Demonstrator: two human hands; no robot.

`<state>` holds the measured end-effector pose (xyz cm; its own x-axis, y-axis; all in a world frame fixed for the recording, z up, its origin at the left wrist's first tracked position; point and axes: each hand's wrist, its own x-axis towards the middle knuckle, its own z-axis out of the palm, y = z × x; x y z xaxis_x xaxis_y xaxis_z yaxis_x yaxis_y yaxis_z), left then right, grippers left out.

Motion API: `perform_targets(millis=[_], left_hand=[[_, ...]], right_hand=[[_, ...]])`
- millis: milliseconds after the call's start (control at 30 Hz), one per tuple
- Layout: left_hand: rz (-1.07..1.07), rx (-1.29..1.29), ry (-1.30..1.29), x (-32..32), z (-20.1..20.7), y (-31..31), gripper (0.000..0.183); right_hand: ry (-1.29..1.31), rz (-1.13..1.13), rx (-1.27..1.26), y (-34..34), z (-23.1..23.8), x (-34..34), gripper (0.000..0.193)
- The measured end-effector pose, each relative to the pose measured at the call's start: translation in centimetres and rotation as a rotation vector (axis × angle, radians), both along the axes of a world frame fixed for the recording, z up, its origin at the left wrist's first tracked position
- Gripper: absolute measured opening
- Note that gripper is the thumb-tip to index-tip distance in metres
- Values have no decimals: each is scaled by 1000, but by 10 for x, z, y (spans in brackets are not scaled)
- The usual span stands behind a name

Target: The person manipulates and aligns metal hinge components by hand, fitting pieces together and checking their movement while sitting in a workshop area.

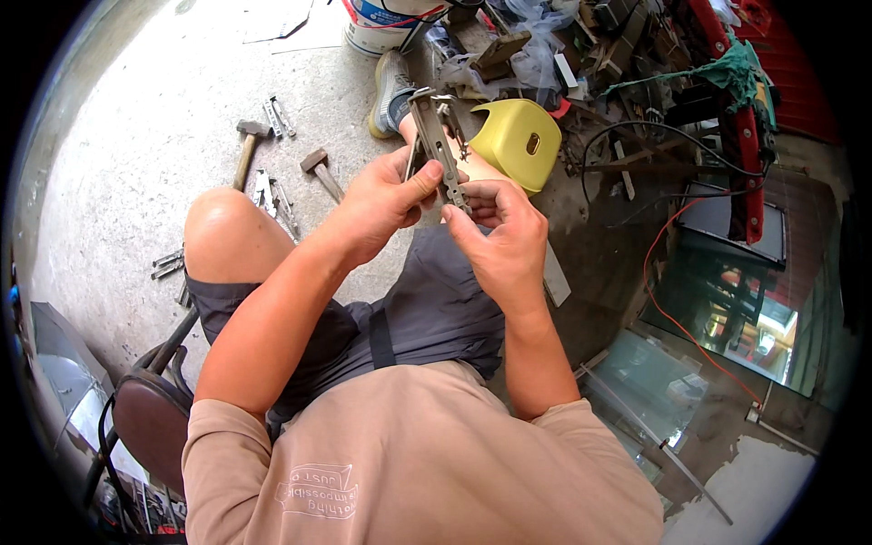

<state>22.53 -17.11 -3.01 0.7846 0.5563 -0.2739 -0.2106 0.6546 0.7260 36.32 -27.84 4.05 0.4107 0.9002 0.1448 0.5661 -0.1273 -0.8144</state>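
Note:
A metal window hinge [429, 127] with slotted, linked bars is held up in front of my knees, tilted, with its long bars pointing away from me. My left hand [389, 195] grips it from the left, the thumb pressed on the flat bar. At its near end, the fingers and thumb of my right hand [500, 227] pinch the bar; the fingertips are partly hidden. On the floor beyond my left knee lie a hammer with a wooden handle [245, 159] and a second hammer [318, 168]. Similar metal hinges [279, 118] are scattered around them.
A yellow plastic stool [498, 136] stands beyond my right leg. Behind it is a scrap heap [627, 45] with plastic bags. A white bucket [377, 27] stands ahead. Glass panes [645, 381] and an orange cable [658, 295] lie right; a brown chair [150, 422] is at left.

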Motion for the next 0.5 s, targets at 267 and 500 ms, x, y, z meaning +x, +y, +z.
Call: perform_targets(millis=[267,500], left_hand=[[-1,12,11,-1,-4,-1,42],[-24,-3,3,-6,3,-1,39]], right_hand=[[-104,4,-30,-1,-3,2,24],[-100,36,-45,-1,6,2,22]])
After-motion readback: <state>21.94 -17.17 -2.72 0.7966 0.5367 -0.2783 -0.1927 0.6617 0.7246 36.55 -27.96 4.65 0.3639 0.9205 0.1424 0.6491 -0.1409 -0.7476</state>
